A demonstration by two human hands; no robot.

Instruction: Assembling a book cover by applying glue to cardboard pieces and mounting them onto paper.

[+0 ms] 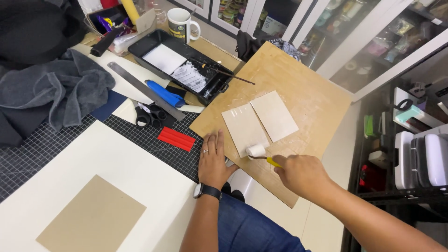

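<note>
Clutter crowds the far side of the bench: a black paint tray (154, 44) with white paint pooled in it, a dark mug (179, 23) behind it, a steel ruler (144, 91) lying slantwise, a blue-handled knife (164, 94) beside the ruler, and a grey towel (51, 88) heaped at the left. Nearer, a flat red tool (176, 138) lies on the gridded cutting mat (42, 149), and a tan card (93, 219) rests on a large white sheet (121, 163). A wooden board (303, 98) sits tilted over the table's corner, its near edge overhanging the person's knee.

Two pale rectangular cards lie side by side on that board, nearly touching: the left card (243, 128) and the right card (274, 115), both off-white and matt. A small white paint roller (256, 150) rests on the near corner of the left card. Its thin wire leads to a yellow handle, and the right hand (301, 175) is closed around that handle. The left hand (213, 161) lies flat, fingers together and stretched out, pressing on the mat at the board's left edge, just beside the left card. Nothing lies between the roller and the cards.
</note>
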